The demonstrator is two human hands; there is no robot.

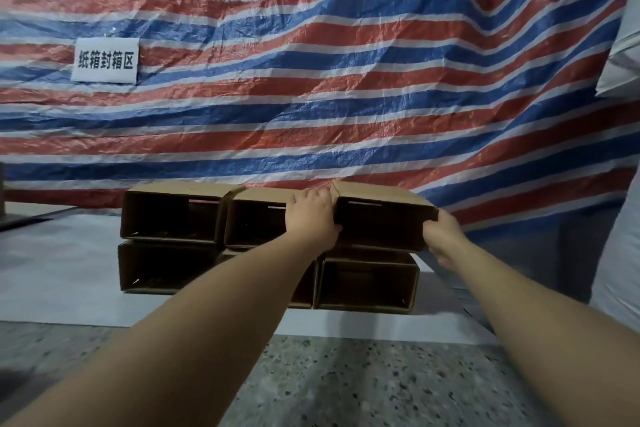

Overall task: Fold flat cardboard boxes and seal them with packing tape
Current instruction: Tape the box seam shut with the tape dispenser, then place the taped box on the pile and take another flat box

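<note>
- Against the far striped tarp (346,80), on a pale sheet (62,270) laid over the speckled floor (346,385), I see folded cardboard boxes stacked two rows high, open mouths facing me.
- On the top row's right end sits the box I am handling (384,215). It is tilted, its left corner raised above its neighbour, the top middle box (256,218).
- My left hand (311,215) clasps the tilted box's left edge, fingers curled around it, wedged between the two top boxes.
- My right hand (441,236) grips the lower right corner, thumb on the front edge; the fingers reach behind, out of sight.
- The bottom right box (367,284) carries the tilted one. The top left box (173,215) and bottom left box (166,267) stand untouched.
- A white sign with Chinese characters (105,60) hangs on the tarp, far left.
- My judgement of risks: the tilted box may slide off to the right, since nothing there props it.
- Pushing it down hard could crush the open, empty box below.
- My left fingers could get pinched between the two top boxes.
- I see no packing tape anywhere in view, so I cannot tell how well these boxes are sealed; an unsealed flap could spring open.
</note>
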